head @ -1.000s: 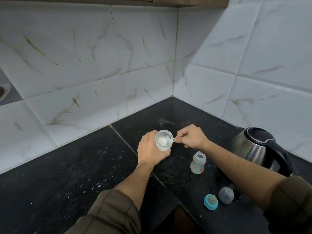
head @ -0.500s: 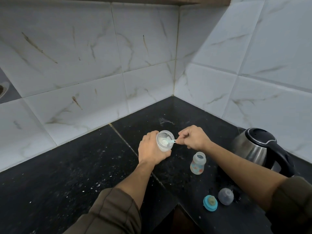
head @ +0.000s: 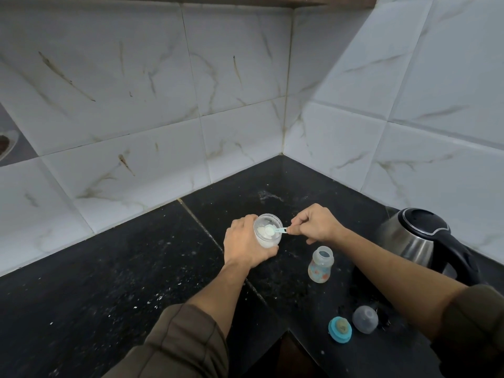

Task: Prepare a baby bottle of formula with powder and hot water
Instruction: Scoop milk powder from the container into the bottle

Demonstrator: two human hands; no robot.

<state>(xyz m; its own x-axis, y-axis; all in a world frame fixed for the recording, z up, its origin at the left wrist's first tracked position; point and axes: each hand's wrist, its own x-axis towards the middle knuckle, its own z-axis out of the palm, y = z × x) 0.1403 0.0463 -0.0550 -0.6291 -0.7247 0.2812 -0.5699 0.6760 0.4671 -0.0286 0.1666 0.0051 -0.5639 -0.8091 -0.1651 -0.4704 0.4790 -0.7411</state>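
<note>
My left hand (head: 246, 245) grips a clear round powder container (head: 267, 231) with white formula powder inside, held just above the black counter (head: 109, 282). My right hand (head: 316, 225) pinches the handle of a small light-blue scoop (head: 274, 230); its bowl, heaped with powder, sits over the container's mouth. An open baby bottle (head: 321, 264) with a printed pattern stands upright on the counter, below and to the right of my right hand. The blue teat ring (head: 340, 329) and the clear cap (head: 365, 319) lie near the front edge.
A steel electric kettle (head: 414, 237) with a black lid and handle stands at the right, against the tiled wall (head: 409, 132). White specks of powder dot the counter. The counter's inner corner edge drops off at the bottom centre.
The scoop's bowl has risen slightly to sit at the container's mouth with powder in it. Both hands stay almost where they were.
</note>
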